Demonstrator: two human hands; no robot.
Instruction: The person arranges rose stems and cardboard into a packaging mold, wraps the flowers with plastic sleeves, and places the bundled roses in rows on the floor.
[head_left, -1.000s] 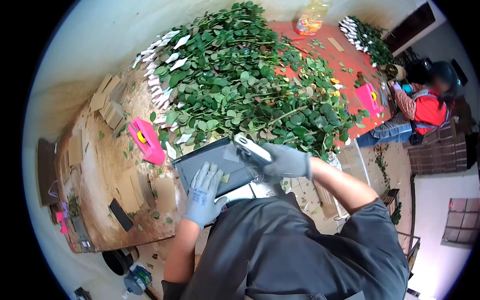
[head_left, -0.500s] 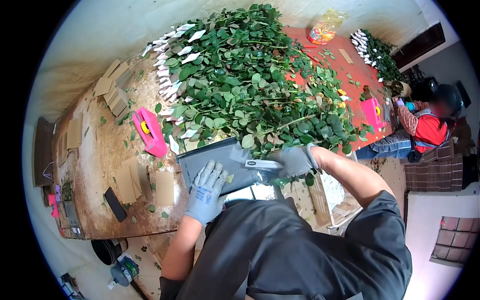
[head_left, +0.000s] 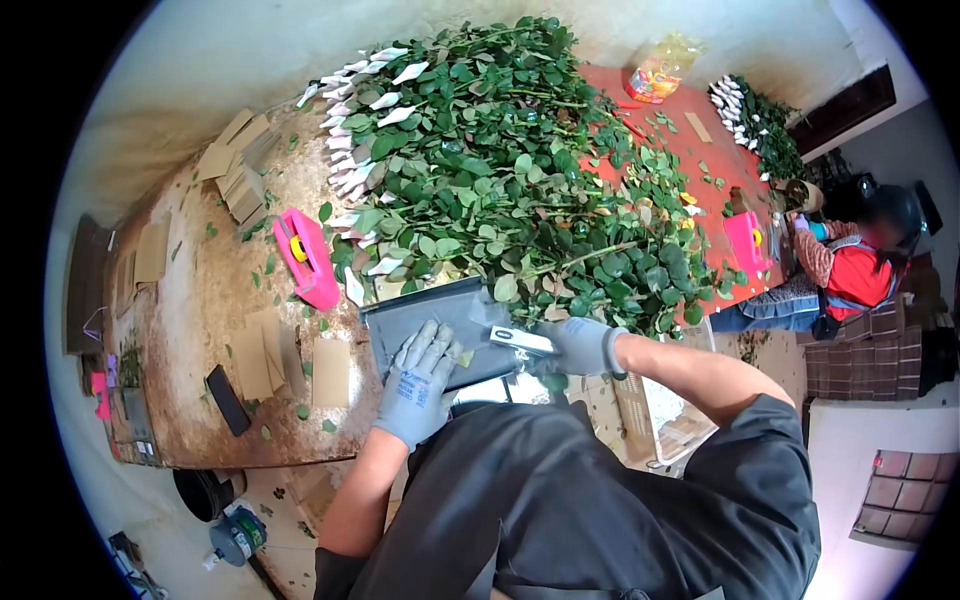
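My left hand (head_left: 422, 385), in a grey glove, lies with its fingers spread on a dark grey tray (head_left: 400, 318) at the table's near edge. My right hand (head_left: 580, 346), also gloved, is wrapped round a stapler-like tool (head_left: 522, 340) with a white top, held over the tray's right side. A small yellowish leaf (head_left: 466, 358) rests on the tray between the hands. Just beyond the tray lies a large pile of leafy stems (head_left: 500, 190), with white-wrapped heads (head_left: 350, 175) toward the left.
A pink tape dispenser (head_left: 306, 260), cardboard pieces (head_left: 331, 373) and a black phone (head_left: 229, 400) lie on the left of the wooden table (head_left: 190, 330). Another pink dispenser (head_left: 745, 243) stands on the red surface (head_left: 690, 150). A person (head_left: 860, 265) is at the far right.
The tool in my right hand was raised and tilted; it has come down lower over the tray's right side. My left hand has stayed on the tray. The view has shifted slightly.
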